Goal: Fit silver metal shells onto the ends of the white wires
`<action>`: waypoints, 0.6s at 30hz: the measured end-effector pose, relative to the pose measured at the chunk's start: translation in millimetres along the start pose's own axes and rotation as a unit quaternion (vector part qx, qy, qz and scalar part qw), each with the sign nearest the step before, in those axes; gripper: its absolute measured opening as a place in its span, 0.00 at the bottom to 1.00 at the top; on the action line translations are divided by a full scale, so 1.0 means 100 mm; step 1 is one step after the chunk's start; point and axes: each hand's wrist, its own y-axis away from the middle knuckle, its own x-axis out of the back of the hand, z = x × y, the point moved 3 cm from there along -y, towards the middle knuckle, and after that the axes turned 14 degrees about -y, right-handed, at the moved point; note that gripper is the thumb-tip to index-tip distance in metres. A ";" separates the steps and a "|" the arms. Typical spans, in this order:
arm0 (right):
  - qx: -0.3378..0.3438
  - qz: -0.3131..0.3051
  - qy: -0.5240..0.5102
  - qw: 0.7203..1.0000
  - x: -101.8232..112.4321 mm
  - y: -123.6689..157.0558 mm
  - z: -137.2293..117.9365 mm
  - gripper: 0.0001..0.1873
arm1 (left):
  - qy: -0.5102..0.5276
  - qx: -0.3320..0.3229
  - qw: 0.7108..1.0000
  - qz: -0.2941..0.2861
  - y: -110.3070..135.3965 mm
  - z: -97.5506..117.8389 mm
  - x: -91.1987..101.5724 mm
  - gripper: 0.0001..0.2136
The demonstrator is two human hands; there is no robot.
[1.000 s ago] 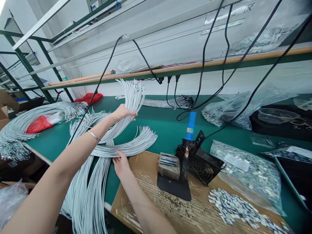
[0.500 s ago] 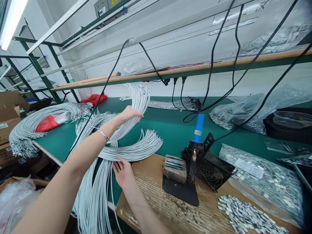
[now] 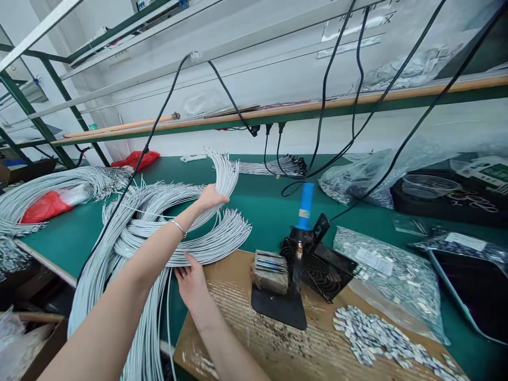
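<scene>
One head-worn camera looked forward and down over the green workbench (image 3: 270,211), so near that the wearer's forearms (image 3: 228,338) entered from the bottom edge, with the left hand (image 3: 213,197) and right hand (image 3: 192,281) just left of mid-frame and the tan-edged shelf (image 3: 413,94) slanting across the upper part.

Between wires (image 3: 222,243) and soldering iron (image 3: 305,206), bench (image 3: 272,214) lies open.

Left hand (image 3: 213,197): bare. Bangle (image 3: 178,228), one: slim, silver-coloured, shiny, metallic-looking, curved round the left wrist. Left forearm (image 3: 119,307): bare. Right hand (image 3: 193,286): bare, wrist likewise. Right forearm (image 3: 227,336): bare along its visible length.
</scene>
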 end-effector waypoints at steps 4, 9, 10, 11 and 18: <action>0.010 0.005 -0.042 0.999 -0.01 0.08 -0.03 0.16 | -0.054 0.016 0.998 -0.005 -0.17 -0.06 -0.12 0.17; -0.008 0.026 -0.056 0.998 0.00 0.04 -0.02 0.16 | -0.118 0.031 0.992 -0.013 -0.32 -0.18 -0.41 0.17; -0.013 0.031 -0.056 0.998 0.00 0.03 -0.01 0.16 | -0.130 0.034 0.991 -0.011 -0.35 -0.20 -0.45 0.17; -0.017 0.034 -0.056 0.998 0.01 0.02 0.00 0.17 | -0.143 0.037 0.989 -0.009 -0.38 -0.22 -0.48 0.17; 0.009 -0.001 -0.009 1.000 0.07 -0.04 0.11 0.16 | -0.244 0.050 0.967 0.053 -0.87 -0.20 -0.14 0.18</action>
